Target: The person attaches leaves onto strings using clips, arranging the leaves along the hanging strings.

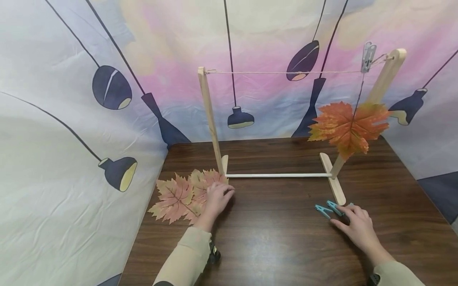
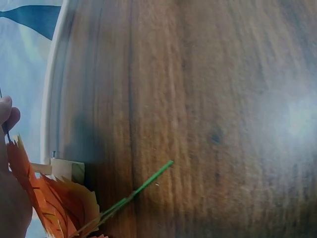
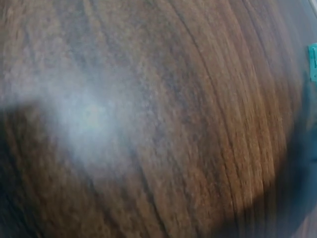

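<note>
In the head view, my left hand (image 1: 219,197) is on the right part of the leaf pile, its thumb and forefinger pinching a faded orange maple leaf (image 1: 207,180). The left wrist view shows this leaf (image 2: 59,203) close to the fingers, with a green stem (image 2: 148,181) sticking out. A second maple leaf (image 1: 175,198) lies to the left. My right hand (image 1: 359,228) reaches over teal clothespins (image 1: 323,210), thumb and forefinger apart beside them; part of the group is hidden under the fingers. In the right wrist view only a clothespin edge (image 3: 313,62) shows.
A wooden frame with a left post (image 1: 211,119), a white crossbar (image 1: 279,175) and a string (image 1: 264,72) stands at the back. A grey clothespin (image 1: 368,57) on the string holds a hanging orange maple leaf (image 1: 348,129). A printed cloth (image 1: 161,47) hangs behind the brown table (image 1: 268,222).
</note>
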Demonstrator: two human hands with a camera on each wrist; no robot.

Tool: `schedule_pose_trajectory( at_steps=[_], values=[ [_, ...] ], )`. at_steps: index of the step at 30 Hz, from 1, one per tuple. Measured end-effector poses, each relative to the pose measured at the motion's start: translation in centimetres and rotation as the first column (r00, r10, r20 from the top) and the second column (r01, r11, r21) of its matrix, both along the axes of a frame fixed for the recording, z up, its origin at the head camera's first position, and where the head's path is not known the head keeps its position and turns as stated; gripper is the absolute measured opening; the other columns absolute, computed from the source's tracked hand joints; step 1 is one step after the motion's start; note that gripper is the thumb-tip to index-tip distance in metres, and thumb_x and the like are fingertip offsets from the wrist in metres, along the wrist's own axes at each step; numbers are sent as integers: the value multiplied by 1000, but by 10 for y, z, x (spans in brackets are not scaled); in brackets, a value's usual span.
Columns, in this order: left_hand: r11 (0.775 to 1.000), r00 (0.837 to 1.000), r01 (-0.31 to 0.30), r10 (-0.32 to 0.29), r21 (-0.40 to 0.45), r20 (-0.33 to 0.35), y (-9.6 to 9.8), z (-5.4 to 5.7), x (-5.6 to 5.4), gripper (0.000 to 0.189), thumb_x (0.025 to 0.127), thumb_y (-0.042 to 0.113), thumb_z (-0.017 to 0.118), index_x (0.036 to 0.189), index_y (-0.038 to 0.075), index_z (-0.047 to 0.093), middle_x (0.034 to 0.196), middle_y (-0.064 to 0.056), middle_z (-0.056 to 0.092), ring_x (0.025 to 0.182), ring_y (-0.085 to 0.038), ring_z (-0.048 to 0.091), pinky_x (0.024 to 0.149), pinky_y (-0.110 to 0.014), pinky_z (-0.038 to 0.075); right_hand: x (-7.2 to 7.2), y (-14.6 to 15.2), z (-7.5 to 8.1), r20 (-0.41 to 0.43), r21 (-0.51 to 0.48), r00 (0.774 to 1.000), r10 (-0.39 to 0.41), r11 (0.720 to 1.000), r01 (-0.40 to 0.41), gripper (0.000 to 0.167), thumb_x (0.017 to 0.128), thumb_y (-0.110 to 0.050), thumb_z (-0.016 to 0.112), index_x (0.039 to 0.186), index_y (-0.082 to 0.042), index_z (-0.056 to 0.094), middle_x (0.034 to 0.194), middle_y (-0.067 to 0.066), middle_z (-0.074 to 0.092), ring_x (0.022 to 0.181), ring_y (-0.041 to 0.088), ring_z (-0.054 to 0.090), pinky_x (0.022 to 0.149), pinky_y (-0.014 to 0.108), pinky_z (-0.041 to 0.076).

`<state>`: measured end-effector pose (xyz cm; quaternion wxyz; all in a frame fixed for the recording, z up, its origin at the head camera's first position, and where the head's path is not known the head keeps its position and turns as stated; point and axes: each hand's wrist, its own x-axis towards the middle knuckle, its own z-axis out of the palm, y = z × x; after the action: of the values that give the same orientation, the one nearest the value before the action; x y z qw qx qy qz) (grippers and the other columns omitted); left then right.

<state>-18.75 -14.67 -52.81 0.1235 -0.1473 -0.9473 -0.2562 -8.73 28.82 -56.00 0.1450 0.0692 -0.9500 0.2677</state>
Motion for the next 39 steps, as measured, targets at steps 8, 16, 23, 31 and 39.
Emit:
schedule_pose_trajectory(
  at_steps=[8, 16, 23, 31, 39],
  values=[
    [996, 1000, -26, 27, 83, -9, -3, 7, -2, 7, 86, 20, 68, 88, 15, 73, 95, 1, 70, 98, -23, 52, 87, -49, 28, -5, -3, -7, 21, 36, 1000, -10, 999, 9, 48, 72, -27, 80, 111, -7, 63, 104, 17, 50, 91, 40, 41, 68, 53, 27],
    [985, 999, -53, 54, 164, 2, -7, 13, -3, 8, 86, 17, 67, 89, 11, 72, 92, -2, 70, 100, -25, 50, 90, -50, 26, -5, -6, -7, 115, 70, 991, -61, 996, 53, 46, 76, -31, 77, 112, -4, 65, 111, 20, 47, 97, 46, 39, 71, 56, 26],
    [979, 997, -66, 73, 194, -26, -10, 20, -4, 9, 85, 17, 68, 90, 11, 72, 92, -3, 69, 100, -26, 50, 91, -54, 26, -4, -8, -6, 157, 78, 985, -74, 995, 62, 43, 77, -28, 77, 110, -4, 66, 113, 21, 46, 99, 49, 37, 73, 58, 25],
    [976, 980, -14, 57, 216, -191, -17, 22, -6, 15, 89, 23, 64, 87, 10, 71, 90, -1, 70, 93, -23, 50, 83, -52, 28, -7, -11, -3, 115, 45, 991, -74, 997, 70, 39, 75, -21, 78, 106, -2, 65, 113, 22, 45, 98, 47, 37, 72, 57, 26],
    [978, 985, -51, 82, 200, -149, -19, 31, -8, 7, 86, 16, 68, 88, 10, 72, 92, -2, 70, 96, -25, 52, 87, -53, 29, -8, -16, 8, 89, -30, 993, -80, 996, 83, 36, 80, -20, 73, 107, 1, 62, 113, 22, 44, 99, 45, 37, 73, 55, 25]
  ],
)
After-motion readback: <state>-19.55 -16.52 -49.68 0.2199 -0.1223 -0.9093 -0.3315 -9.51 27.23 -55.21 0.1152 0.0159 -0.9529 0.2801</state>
